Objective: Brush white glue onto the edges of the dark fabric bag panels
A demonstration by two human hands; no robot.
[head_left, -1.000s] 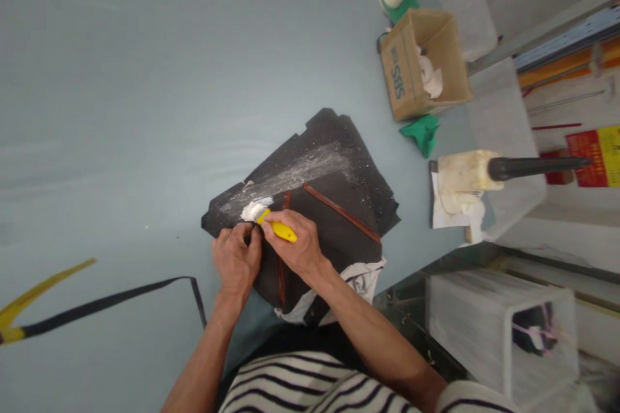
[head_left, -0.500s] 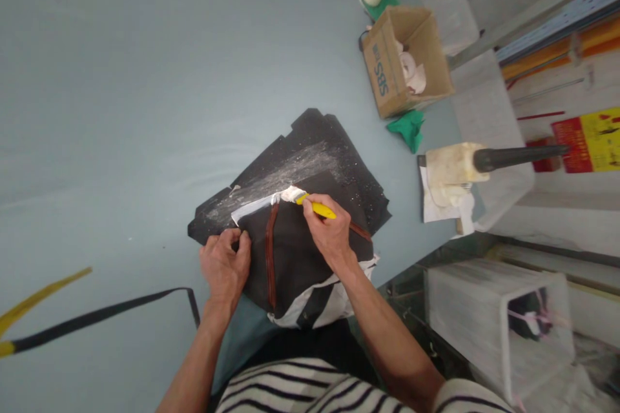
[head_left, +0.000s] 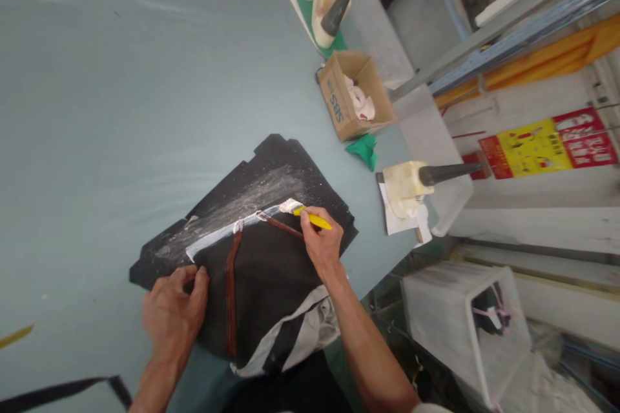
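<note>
My right hand [head_left: 322,239] grips a yellow-handled brush [head_left: 317,221], its bristles loaded with white paste. The bristles touch the top edge of a dark fabric bag piece [head_left: 264,271] with brown straps [head_left: 232,297]. A wet white strip [head_left: 213,239] runs along that edge, across the strap ends. At the left corner of the bag piece, my left hand [head_left: 177,300] has its thumb and forefinger pressed together on the fabric. Beneath lies a black sheet [head_left: 232,181] smeared with white. Striped pale cloth [head_left: 295,332] hangs from the lower side of the bag piece.
An open cardboard box [head_left: 336,100] with pale rolls stands at the back right, beside a green cloth [head_left: 363,150]. Two stained glue containers with black nozzles [head_left: 404,187] flank it. A white plastic bin [head_left: 445,316] stands below the table's right edge. A black strap [head_left: 53,393] lies lower left.
The brush has moved right along the fabric edge, and the white strip is longer, now covering a second strap end. My left hand stays at the corner. The whole view has shifted.
</note>
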